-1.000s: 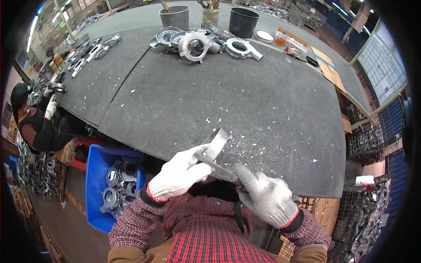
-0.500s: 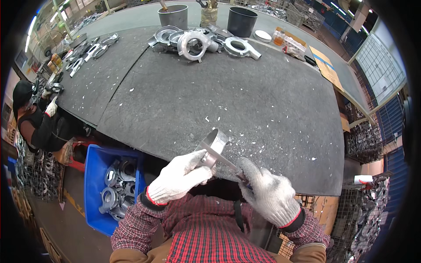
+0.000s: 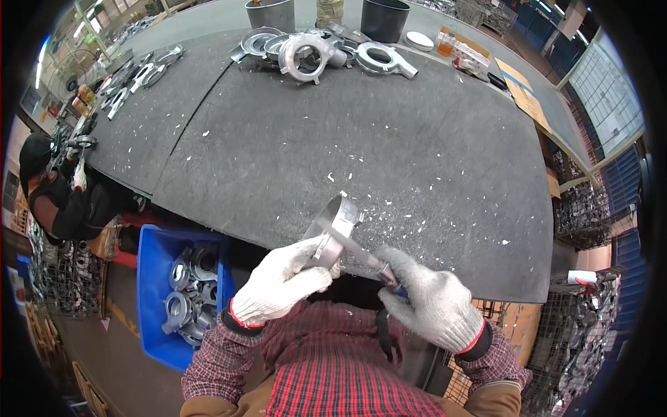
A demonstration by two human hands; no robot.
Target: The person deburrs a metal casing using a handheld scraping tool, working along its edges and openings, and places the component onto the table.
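Observation:
My left hand (image 3: 279,283), in a white knit glove, grips a ring-shaped metal casting (image 3: 340,221) at the near edge of the table. The casting is tilted, its round opening facing up and left. In my right hand (image 3: 434,306), gloved too, is a file (image 3: 370,260) with a blue handle, closed in my fingers. Its flat blade lies across the casting's rim. Part of the casting is hidden behind my left fingers.
Pale metal chips dot the dark table (image 3: 292,146). More castings (image 3: 306,59) are piled at its far side, before a black bucket (image 3: 384,21). A blue bin (image 3: 154,299) of castings stands at lower left. A co-worker (image 3: 52,187) sits at far left.
The file has slid back toward the lower right, with my right hand slightly lower and farther right. The casting stays in my left hand. My view has tipped a little downward.

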